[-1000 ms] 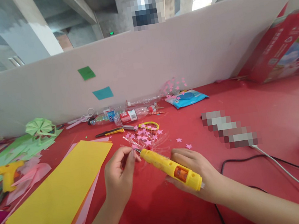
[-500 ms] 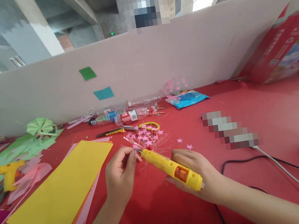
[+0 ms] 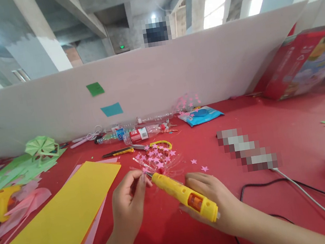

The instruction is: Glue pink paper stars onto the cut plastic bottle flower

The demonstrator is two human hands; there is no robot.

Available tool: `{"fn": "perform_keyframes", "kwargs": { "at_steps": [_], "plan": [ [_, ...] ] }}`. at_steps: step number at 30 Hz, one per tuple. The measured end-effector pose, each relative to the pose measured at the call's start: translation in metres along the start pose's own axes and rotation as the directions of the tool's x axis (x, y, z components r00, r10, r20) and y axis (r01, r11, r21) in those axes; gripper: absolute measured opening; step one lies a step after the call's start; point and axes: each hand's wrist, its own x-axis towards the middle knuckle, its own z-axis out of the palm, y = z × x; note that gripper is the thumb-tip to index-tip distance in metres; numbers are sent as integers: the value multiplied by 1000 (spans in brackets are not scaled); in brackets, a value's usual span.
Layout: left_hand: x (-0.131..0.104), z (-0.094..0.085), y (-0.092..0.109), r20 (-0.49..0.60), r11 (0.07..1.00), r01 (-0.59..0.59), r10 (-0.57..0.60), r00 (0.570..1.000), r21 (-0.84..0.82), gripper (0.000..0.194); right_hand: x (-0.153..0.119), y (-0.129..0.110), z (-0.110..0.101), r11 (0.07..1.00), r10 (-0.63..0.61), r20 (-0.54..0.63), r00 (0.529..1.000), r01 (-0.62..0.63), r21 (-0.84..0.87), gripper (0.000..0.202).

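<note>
My right hand [image 3: 215, 197] is wrapped round a yellow hot glue gun [image 3: 175, 189], whose nozzle points up and left. Thumb and fingers of my left hand [image 3: 128, 202] are pinched at the nozzle tip, where a small pink star shows; the exact grip is partly hidden. Just beyond both hands lies a spray of clear plastic strips [image 3: 173, 162] bearing several pink stars [image 3: 158, 155]. Two loose pink stars [image 3: 204, 168] rest on the red table to its right.
Yellow paper sheets [image 3: 63, 218] lie at left, with another yellow glue gun [image 3: 2, 203] beyond. A utility knife [image 3: 118, 152], scissors [image 3: 159, 143], plastic bottles [image 3: 140, 134] and a blue wipes pack [image 3: 201, 115] lie farther back. Cables [image 3: 305, 188] cross the right side below a blurred-out object.
The camera view has tilted up slightly, so the scene sits lower in the frame. Both hands and the glue gun keep nearly the same pose.
</note>
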Motion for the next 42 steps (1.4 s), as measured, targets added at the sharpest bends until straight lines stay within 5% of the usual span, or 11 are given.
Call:
{"fn": "perform_keyframes", "kwargs": {
  "at_steps": [7,14,19,22,25,27,29,32,37,40,42],
  "plan": [
    [0,-1,0,22,999,-1,0,1000,33,22,-1,-1,0,1000,0,-12,1000,0,-3,25],
    [1,-2,-8,39,959,-196,192,981,206,19,-2,0,1,1000,4,-11,1000,-4,-8,26],
    [3,-7,-15,110,760,-524,526,844,386,11,-2,3,1,999,13,-8,1000,-13,-40,26],
    [3,-13,-15,126,707,-603,605,786,368,17,-2,4,0,999,5,-22,1000,-5,-32,21],
    [3,-17,-14,-58,854,-426,462,885,299,13,-3,0,2,996,-40,58,998,35,81,14],
    [4,-17,-12,-190,956,-245,273,943,158,10,-4,-5,7,992,-76,211,974,52,119,12],
    [4,-15,-10,-205,995,-99,92,974,-24,9,-6,-8,14,998,-60,382,922,42,55,8],
    [1,-9,-4,-73,985,27,-40,996,-173,14,-10,-9,24,996,29,521,853,20,-89,16],
    [-4,-2,2,175,970,167,-136,975,-176,21,-12,-7,20,996,71,558,827,-34,-77,29],
    [-5,0,1,280,929,285,-216,936,-234,24,-7,-8,9,999,9,535,845,11,-34,29],
    [-5,0,1,339,898,348,-250,907,-268,24,-3,-8,5,999,-40,423,905,41,7,13]
  ]
}}
